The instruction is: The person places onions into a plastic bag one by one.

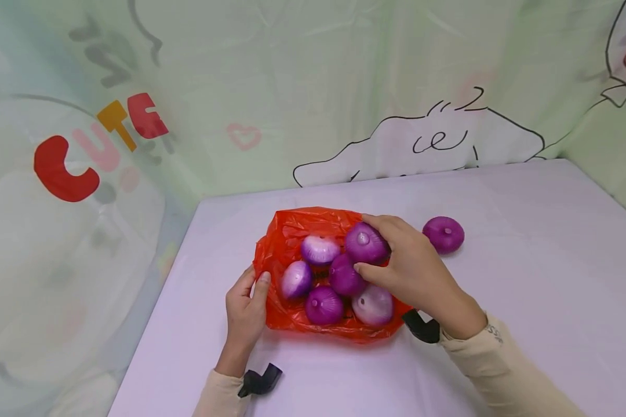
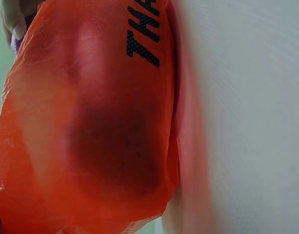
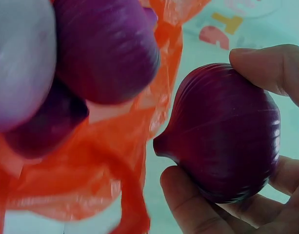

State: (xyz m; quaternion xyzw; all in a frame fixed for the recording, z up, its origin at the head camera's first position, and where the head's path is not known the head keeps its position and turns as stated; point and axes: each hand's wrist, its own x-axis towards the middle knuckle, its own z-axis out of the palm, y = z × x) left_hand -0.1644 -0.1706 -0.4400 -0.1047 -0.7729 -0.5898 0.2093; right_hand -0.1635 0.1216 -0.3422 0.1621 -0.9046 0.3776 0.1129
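A red plastic bag (image 1: 294,223) lies open on the table with several purple onions (image 1: 324,305) in it, some of them paler and whitish. My left hand (image 1: 247,307) pinches the bag's left rim between thumb and fingers. In my right hand (image 1: 417,266) is a purple onion (image 3: 222,131), gripped by thumb and fingertips above the bag's right side. The bag's side (image 2: 90,136), with black print, fills much of the left wrist view and hides most of the left hand there.
One more purple onion (image 1: 443,234) lies on the table to the right of the bag, just beyond the right hand. The light table (image 1: 527,260) meets a printed curtain (image 1: 313,98) along its back and left sides.
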